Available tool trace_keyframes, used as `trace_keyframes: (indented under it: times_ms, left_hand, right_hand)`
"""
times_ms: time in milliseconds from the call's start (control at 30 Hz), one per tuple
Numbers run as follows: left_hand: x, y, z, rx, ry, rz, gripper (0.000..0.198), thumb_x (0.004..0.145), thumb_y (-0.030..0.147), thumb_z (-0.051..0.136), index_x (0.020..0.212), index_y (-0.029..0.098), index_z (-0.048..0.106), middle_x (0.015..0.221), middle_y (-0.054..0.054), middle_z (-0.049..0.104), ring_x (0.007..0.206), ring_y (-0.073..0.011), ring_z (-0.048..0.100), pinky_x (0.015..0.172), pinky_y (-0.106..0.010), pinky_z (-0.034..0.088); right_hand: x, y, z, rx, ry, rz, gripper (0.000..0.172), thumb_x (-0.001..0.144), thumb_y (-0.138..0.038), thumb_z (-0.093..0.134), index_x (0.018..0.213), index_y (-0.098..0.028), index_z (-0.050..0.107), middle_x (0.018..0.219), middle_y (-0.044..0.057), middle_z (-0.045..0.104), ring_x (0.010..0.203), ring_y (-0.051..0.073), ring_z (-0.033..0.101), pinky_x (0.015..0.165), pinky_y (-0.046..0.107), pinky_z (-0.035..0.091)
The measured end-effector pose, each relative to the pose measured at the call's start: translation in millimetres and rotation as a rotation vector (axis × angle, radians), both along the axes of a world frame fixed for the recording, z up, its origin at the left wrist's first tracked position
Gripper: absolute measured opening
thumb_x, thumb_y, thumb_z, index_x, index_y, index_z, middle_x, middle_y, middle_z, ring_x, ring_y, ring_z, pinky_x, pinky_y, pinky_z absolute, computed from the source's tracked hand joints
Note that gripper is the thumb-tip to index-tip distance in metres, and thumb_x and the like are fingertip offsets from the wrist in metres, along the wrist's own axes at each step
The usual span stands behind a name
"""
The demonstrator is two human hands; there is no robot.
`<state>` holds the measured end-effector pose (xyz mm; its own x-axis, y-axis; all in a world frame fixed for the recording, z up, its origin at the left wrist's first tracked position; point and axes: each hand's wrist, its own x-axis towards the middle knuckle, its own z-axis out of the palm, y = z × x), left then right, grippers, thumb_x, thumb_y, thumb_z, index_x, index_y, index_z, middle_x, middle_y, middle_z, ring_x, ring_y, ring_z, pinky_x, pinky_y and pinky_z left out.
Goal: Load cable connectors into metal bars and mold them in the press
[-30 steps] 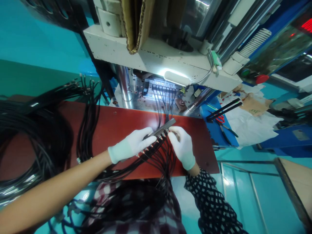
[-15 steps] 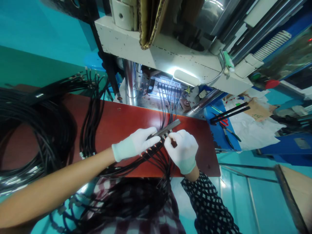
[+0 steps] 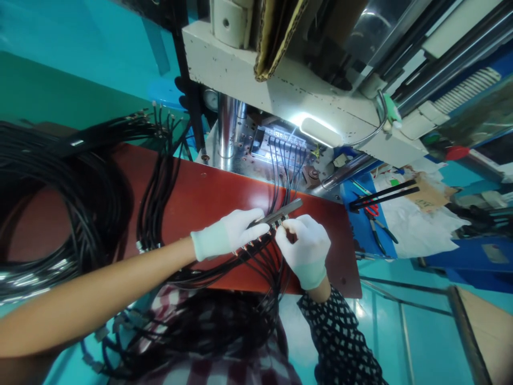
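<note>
Pinching describes the right hand (image 3: 304, 243) in the head view, at the centre of the frame: thumb and forefinger close on the cable ends (image 3: 279, 221) beside the right end of the grey bar (image 3: 287, 207); exactly which end is too small to tell. The left hand (image 3: 240, 231), just left of centre, clamps the bar between thumb and fingers, above the red-brown tabletop (image 3: 212, 195).

A loose or tilted left grip could let the bar twist and the small ends slide out of line. Pulling too hard with the right hand could bend a connector or strain its wire. The cables (image 3: 276, 179) running from the lit fixture (image 3: 276, 151) at upper centre pass behind the bar, so a sideways swing could snag them.

Compared with the frame from one second ago, the press (image 3: 240, 67) and both hands sit farther right in the frame, and the red digits at upper right are out of view. The right hand is turned further over the ends; the left keeps its hold on the bar.
</note>
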<state>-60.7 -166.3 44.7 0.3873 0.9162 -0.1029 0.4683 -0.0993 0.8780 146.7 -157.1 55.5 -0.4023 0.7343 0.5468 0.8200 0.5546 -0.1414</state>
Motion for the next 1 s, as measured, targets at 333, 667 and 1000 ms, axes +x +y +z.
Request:
trace_keyframes:
  times_ms: [333,667,1000]
  left_hand:
    - [-0.7,0.9,-6.5,0.005,-0.096,-0.008,0.044,0.098,0.057,0.036,0.079,0.019,0.044,0.072,0.003,0.045,0.067,-0.0129,0.043,0.064,-0.027,0.035]
    - [-0.7,0.9,-5.1,0.003,-0.083,-0.025,0.043,0.098,0.057,0.036,0.079,0.019,0.042,0.071,0.003,0.045,0.066,-0.0127,0.042,0.061,-0.027,0.035]
    - [0.3,0.0,-6.7,-0.03,-0.158,0.008,0.044,0.096,0.058,0.04,0.077,0.019,0.044,0.07,0.003,0.044,0.065,-0.0131,0.044,0.057,-0.025,0.037]
  right_hand:
    - [-4.8,-14.1,7.9,0.043,-0.025,0.017,0.004,0.083,-0.026,0.071,0.082,-0.023,0.069,0.077,0.002,0.066,0.074,0.018,0.056,0.067,0.034,0.035]
    - [-7.2,-7.2,0.8,0.098,-0.006,0.052,0.008,0.081,-0.018,0.067,0.074,-0.022,0.065,0.07,0.001,0.064,0.068,0.017,0.057,0.068,0.033,0.037]
    - [-13.0,-18.4,8.8,0.069,-0.116,0.06,0.005,0.083,-0.027,0.07,0.08,-0.024,0.069,0.071,0.002,0.062,0.071,0.02,0.052,0.067,0.038,0.029]
